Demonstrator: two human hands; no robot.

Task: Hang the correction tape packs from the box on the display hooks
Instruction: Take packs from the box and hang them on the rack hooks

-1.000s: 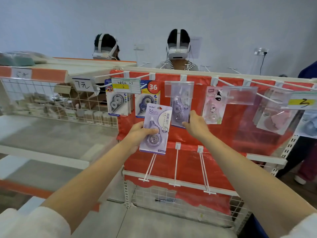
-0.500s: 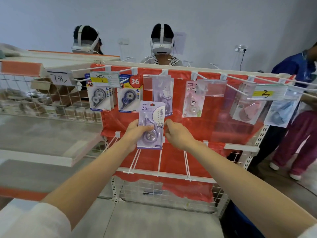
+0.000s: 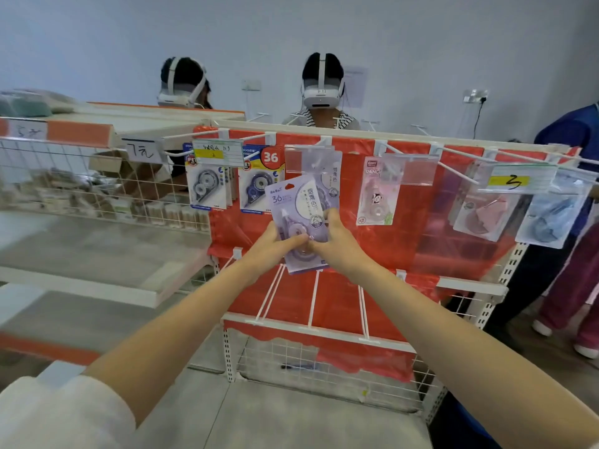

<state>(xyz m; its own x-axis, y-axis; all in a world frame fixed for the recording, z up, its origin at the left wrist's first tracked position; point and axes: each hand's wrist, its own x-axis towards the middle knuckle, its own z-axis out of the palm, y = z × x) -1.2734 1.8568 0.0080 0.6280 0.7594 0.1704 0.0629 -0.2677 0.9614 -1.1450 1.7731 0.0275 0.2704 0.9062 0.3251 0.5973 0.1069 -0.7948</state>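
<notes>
Both of your hands are holding one lilac carded correction tape pack [image 3: 299, 222] in front of the red-backed display rack [image 3: 421, 254]. Your left hand [image 3: 275, 241] is gripping the pack's lower left side, thumb lying across the front, and your right hand [image 3: 337, 244] is clamping its lower right edge, so each grip is closed on the pack. You are tilting it leftward, just below the white wire hook [image 3: 319, 142] carrying matching lilac packs [image 3: 330, 176]. Blue-carded tape packs [image 3: 262, 183] are hanging left of it, a pink pack [image 3: 377, 192] right. Two people wearing headsets are standing behind the rack.
</notes>
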